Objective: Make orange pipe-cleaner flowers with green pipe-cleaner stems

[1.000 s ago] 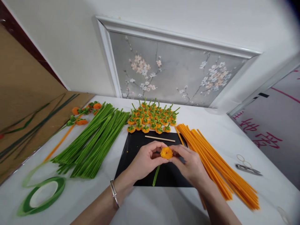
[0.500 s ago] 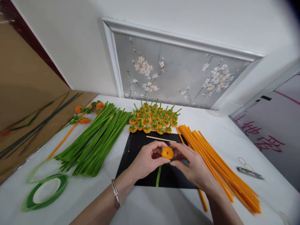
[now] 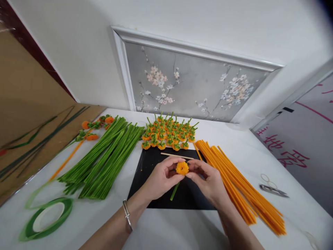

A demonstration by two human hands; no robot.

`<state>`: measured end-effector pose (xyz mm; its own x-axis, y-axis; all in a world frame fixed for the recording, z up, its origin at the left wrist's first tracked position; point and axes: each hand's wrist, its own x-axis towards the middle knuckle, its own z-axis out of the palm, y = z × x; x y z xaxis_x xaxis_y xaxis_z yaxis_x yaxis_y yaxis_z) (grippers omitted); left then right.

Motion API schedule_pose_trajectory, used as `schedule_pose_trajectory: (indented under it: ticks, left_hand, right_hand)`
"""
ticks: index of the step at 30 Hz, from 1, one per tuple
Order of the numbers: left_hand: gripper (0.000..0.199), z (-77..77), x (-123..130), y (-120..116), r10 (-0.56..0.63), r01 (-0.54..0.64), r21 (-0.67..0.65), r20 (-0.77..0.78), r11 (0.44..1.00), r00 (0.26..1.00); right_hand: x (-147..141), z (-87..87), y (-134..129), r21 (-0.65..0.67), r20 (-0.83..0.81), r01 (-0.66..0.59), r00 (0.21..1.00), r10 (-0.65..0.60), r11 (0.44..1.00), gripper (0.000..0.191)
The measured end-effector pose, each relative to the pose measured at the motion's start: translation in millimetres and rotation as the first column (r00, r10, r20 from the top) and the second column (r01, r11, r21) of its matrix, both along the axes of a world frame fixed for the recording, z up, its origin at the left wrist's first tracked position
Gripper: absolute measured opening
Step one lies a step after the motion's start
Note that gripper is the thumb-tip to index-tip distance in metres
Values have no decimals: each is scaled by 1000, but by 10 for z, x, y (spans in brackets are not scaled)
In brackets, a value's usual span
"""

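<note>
Orange, fuzzy-surfaced material forms the flower head [image 3: 182,171], which is held above the black mat [image 3: 192,199], with its lobed rim and small dark centre opening turned toward the camera. The left hand [image 3: 160,177] grips the left side of the piece between thumb and fingers. The right hand [image 3: 209,180] is set at the opposite side, thumb and fingers bent to a narrow gap at the rim; whether they bear on it or only rest beside it cannot be told. Handling characteristics, judged from appearance: very light; soft and compressible at the pile; springy beneath, probably from a wire core like that expected in the straight orange stems [image 3: 234,182] at the right. Slip risk is low, as the fuzzy surface should give good friction. Breakage is unlikely, but excess pressure could flatten the lobes or distort the centre. Recommended hold: 2 opposed points on the outer rim, light fingertip pressure, centre opening left uncovered. Do not pinch across the face. A green strip [image 3: 174,191] shows below the left thumb, over the mat; its connection to the piece, if any, is hidden. If joined, it should not serve as a pulling point.
</note>
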<state>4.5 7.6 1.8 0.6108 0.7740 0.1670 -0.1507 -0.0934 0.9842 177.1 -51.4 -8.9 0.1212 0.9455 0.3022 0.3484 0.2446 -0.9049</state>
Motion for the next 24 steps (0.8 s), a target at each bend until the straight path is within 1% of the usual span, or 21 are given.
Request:
schedule_pose_trajectory:
  ticks: [2, 4, 6, 8, 11, 13, 15, 16, 17, 19, 20, 21, 22, 24]
  left_hand:
    - [34, -9, 2, -5, 43, -42, 42, -13, 998, 999]
    - [32, -25, 1, -13, 65, -61, 86, -43, 994, 997]
    - [30, -46, 1, -18, 73, -65, 108, -77, 992, 994]
    - [30, -62, 4, -17, 82, -72, 105, -98, 992, 992]
    - [30, -59, 12, -13, 86, -80, 66, -95, 995, 992]
    - [29, -37, 19, -12, 72, -72, -7, -55, 997, 996]
    - [31, -10, 21, -12, 60, -55, -165, 29, 985, 998]
    - [31, 3, 19, -11, 63, -38, -276, 84, 960, 994]
    - [32, 14, 16, -7, 76, -14, -394, 142, 919, 987]
    - [31, 29, 7, 5, 119, 48, -582, 246, 812, 962]
    - [29, 33, 4, 12, 139, 81, -634, 289, 769, 947]
    - [28, 36, 2, 19, 150, 111, -661, 326, 742, 934]
    - [27, 37, 2, 24, 155, 135, -669, 355, 730, 922]
    - [24, 34, 8, 29, 151, 170, -666, 396, 726, 906]
  right_hand:
    - [-23, 5, -5, -47, -55, 8, 998, -10, 999, 24]
    - [-52, 34, -14, -58, 7, 9, 1000, -8, 998, 20]
    - [-87, 73, -22, -9, 153, 16, 988, -14, 1000, 16]
    - [-117, 104, -25, 76, 276, 1, 961, -22, 997, 15]
    - [-113, 115, -19, 149, 342, -29, 939, -24, 988, 16]
    - [-63, 109, -12, 146, 349, -17, 937, -35, 989, 15]
    - [10, 107, -9, 132, 320, 17, 946, -59, 991, 17]
    - [44, 107, -9, 128, 290, 35, 954, -71, 991, 19]
    - [69, 108, -10, 124, 253, 51, 964, -81, 991, 21]
    - [76, 108, -12, 115, 163, 61, 983, -79, 992, 24]
    - [57, 106, -13, 102, 115, 46, 992, -58, 994, 24]
    - [25, 104, -13, 83, 67, 18, 997, -24, 996, 23]
    - [-15, 102, -13, 64, 21, -15, 1000, 13, 998, 21]
    - [-98, 100, -12, 55, -41, -62, 997, 64, 997, 17]
